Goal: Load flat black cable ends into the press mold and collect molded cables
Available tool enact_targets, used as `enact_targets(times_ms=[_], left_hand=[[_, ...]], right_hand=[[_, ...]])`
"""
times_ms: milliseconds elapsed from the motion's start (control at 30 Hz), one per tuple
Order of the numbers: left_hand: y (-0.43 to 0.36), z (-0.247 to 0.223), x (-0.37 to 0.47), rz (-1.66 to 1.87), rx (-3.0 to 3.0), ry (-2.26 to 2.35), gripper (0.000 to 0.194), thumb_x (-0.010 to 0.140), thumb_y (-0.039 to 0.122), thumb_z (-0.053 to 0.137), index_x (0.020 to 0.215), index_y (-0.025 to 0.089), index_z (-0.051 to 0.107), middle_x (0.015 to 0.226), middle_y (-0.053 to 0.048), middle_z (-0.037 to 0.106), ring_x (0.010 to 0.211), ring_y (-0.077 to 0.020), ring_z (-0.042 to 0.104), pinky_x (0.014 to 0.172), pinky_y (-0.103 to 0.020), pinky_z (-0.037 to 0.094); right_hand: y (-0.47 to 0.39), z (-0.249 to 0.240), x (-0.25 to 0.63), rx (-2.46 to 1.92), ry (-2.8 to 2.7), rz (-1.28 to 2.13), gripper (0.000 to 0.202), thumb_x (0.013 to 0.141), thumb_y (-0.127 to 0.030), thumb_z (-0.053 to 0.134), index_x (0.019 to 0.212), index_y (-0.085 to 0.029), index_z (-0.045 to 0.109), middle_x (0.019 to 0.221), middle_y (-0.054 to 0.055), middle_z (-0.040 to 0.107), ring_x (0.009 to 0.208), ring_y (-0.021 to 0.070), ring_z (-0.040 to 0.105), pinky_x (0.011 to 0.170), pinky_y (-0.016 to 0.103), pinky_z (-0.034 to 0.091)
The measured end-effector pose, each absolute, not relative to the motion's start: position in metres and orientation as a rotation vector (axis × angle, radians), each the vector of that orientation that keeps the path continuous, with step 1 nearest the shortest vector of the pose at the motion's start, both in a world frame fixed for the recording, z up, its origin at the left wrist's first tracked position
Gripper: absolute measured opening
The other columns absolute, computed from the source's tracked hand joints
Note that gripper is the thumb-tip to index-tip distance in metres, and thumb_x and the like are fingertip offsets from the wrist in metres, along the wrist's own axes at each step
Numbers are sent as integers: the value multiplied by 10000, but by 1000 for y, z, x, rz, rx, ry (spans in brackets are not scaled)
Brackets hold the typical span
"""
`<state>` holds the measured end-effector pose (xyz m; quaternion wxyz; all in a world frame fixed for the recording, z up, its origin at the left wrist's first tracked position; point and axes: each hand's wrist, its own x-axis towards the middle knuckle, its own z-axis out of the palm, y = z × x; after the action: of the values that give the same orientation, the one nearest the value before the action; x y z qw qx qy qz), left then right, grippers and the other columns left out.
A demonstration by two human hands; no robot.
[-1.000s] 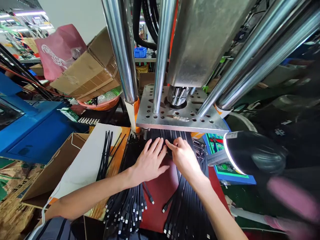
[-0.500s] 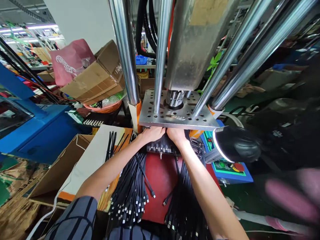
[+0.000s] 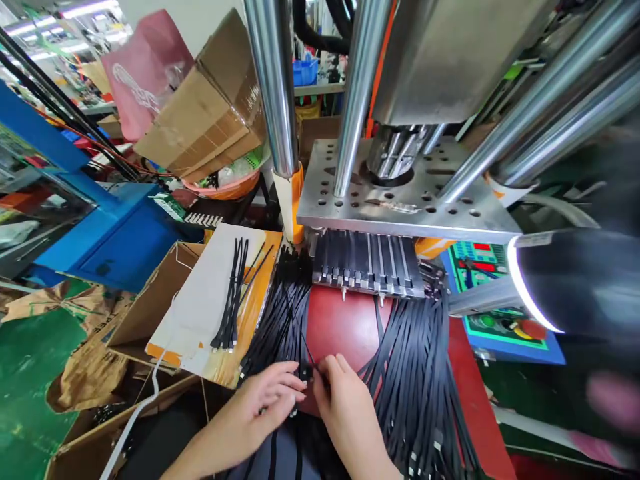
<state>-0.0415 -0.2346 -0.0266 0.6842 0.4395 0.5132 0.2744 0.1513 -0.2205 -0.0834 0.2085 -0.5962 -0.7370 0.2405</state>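
In the way: metal plate [image 3: 425,188] over the desk's [image 3: 345,327] back.
Room: between cable piles [image 3: 415,373].
Right hand [image 3: 350,407]: I pinch a cable [image 3: 311,355], near front edge.
Left hand [image 3: 257,408]: curled; I can't tell its grip.

Down to your left, the brown paper [image 3: 95,367] shows you the capitals "PEE", with any neighbouring letters unclear. You see pale lettering [image 3: 135,87] on the pink bag [image 3: 159,57], too blurred to read. The label [image 3: 534,241] on your lamp [image 3: 590,287] is illegible, and you cannot make out digits on the panel's [image 3: 500,341] red display [image 3: 481,247].
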Motion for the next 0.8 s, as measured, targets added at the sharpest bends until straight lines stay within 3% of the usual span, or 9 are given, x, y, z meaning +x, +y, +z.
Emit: enact_targets(times_ms=[67,100,200,300,367,433,633,800], left_hand=[[-243,-37,-28,743,719,1058,589,973,496,672,1482,261,491,1433,-125,639,1330,-246,615,1143,-399,471],[-243,-42,-20,825,610,1031,577,968,498,679,1461,246,515,1395,-128,664,1303,-242,631,1125,-391,481],[-233,-48,1,940,493,1011,418,969,484,680,1239,165,663,972,-84,775,916,-183,737,884,-303,561],[-221,-45,10,852,684,1002,393,973,501,667,1091,127,705,754,-43,746,677,-143,691,742,-267,545],[-215,-43,12,771,850,1004,443,988,540,623,1083,115,708,773,-65,770,669,-154,700,755,-286,558],[-211,-44,14,682,974,1021,497,998,580,576,1083,110,713,823,-92,795,695,-176,729,780,-312,575],[-198,-47,32,533,1032,1013,557,934,651,622,993,115,761,993,-146,821,903,-274,795,909,-396,603],[-197,-33,41,681,728,851,512,915,602,687,1009,103,758,893,-148,822,777,-244,786,834,-384,625]], right_hand=[[-227,-63,167,-1522,-2052,1010,167,933,-115,545,800,-215,553,773,-1,647,655,140,619,604,219,448],[-231,-54,176,-1459,-2083,1185,157,908,-114,571,787,-214,561,756,-13,656,646,132,616,594,208,435],[-243,-39,199,-1524,-2100,1438,129,918,-214,619,789,-219,614,720,-22,687,661,148,652,610,216,440],[-245,-49,211,-2100,-1903,974,243,1023,-413,521,943,-212,633,898,50,745,727,208,715,623,272,460],[-240,-62,213,-2389,-1820,630,267,1042,-417,470,969,-203,611,942,92,743,687,239,725,561,291,419],[-236,-72,216,-2440,-1828,541,260,1045,-365,439,908,-212,598,842,82,727,611,238,703,518,287,369],[-249,-58,221,-1672,-1668,942,332,1051,-412,460,782,-228,524,674,-17,572,581,144,539,560,238,397],[-270,-40,230,-1402,-1743,1359,352,989,-384,577,691,-197,561,647,-29,523,607,120,469,591,221,391]])
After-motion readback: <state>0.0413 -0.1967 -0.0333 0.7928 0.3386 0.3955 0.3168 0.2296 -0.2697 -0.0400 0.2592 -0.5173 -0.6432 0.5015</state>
